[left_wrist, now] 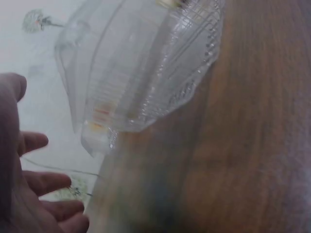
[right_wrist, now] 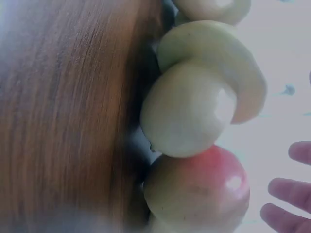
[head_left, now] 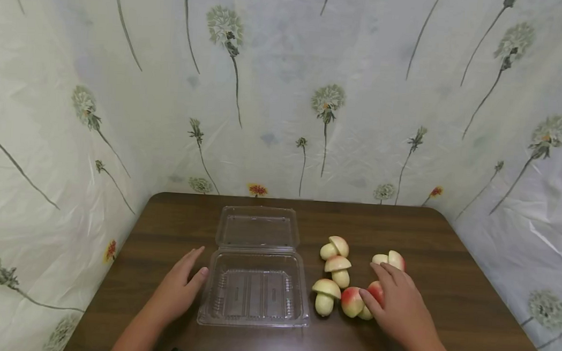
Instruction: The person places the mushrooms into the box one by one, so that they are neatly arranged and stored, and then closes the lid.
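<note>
A clear plastic clamshell box (head_left: 206,321) lies on the table with its lid (head_left: 259,213) folded back. My left hand (head_left: 177,287) is at its left side, fingers loosely extended and holding nothing. To the box's right are several toy mushrooms with pale stems and pink-tinged caps, among them a front-left mushroom (head_left: 326,293), a middle one (head_left: 338,267) and a back one (head_left: 335,247). My right hand (head_left: 403,309) is over the right part of the group and partly hides a red-capped mushroom (head_left: 375,290). In the right wrist view its fingers (right_wrist: 291,191) appear apart from the mushrooms.
The dark wooden table (head_left: 182,218) has rounded back corners. A pale plastic sheet (head_left: 276,89) printed with dandelions rises behind the table and along both sides. Another mushroom (head_left: 395,260) lies farthest right, beyond my right fingertips.
</note>
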Action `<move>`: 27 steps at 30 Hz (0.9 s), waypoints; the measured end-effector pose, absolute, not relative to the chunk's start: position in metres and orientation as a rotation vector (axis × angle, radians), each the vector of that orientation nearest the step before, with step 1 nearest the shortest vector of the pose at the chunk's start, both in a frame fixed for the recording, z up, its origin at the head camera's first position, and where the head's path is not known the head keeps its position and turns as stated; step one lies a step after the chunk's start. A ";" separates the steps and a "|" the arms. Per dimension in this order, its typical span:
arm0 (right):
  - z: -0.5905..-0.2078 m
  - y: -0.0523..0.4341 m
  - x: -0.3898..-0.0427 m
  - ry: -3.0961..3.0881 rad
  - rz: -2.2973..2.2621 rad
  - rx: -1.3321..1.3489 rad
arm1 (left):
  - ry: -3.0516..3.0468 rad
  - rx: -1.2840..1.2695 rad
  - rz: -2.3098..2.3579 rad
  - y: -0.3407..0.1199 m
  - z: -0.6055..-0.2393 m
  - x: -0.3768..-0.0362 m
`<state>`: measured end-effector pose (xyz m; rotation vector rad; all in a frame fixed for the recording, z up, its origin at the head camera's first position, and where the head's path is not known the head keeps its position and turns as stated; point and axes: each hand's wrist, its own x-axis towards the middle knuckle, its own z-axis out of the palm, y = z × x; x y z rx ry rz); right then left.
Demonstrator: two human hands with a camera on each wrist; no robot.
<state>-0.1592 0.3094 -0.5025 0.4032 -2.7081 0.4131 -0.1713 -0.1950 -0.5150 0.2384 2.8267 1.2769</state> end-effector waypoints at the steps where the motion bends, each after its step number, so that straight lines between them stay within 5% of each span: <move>1: -0.503 0.311 -0.158 -2.708 0.433 0.392 | 2.802 0.233 1.324 -0.196 -0.517 -0.171; 27: -0.525 0.334 -0.120 -2.821 0.783 0.135 | 2.426 0.323 2.027 -0.189 -0.556 -0.162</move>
